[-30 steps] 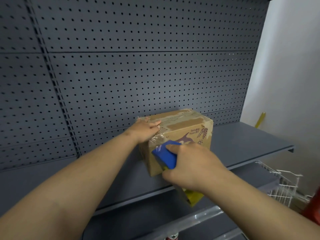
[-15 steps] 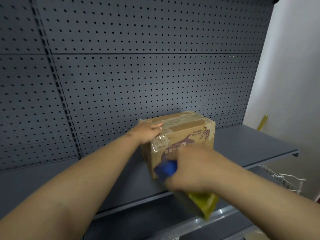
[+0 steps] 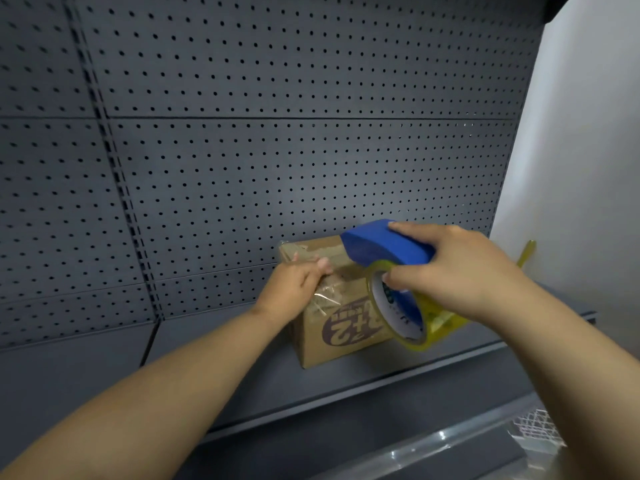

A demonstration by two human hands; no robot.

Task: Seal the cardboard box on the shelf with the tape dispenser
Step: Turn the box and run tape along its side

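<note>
Cardboard box (image 3: pixel 341 336) sits on the grey shelf (image 3: pixel 242 372), close against the pegboard (image 3: pixel 277 168). Left hand (image 3: pixel 294 289) lies on the box's top left corner, fingers on loose clear tape. Right hand (image 3: pixel 457 271) is wrapped around the blue tape dispenser (image 3: pixel 388 245), held above and in front of the box, its yellowish roll (image 3: pixel 398 306) hiding the box's right side. Something white, perhaps wire, sits blurred at lower right (image 3: pixel 535 431).
</note>
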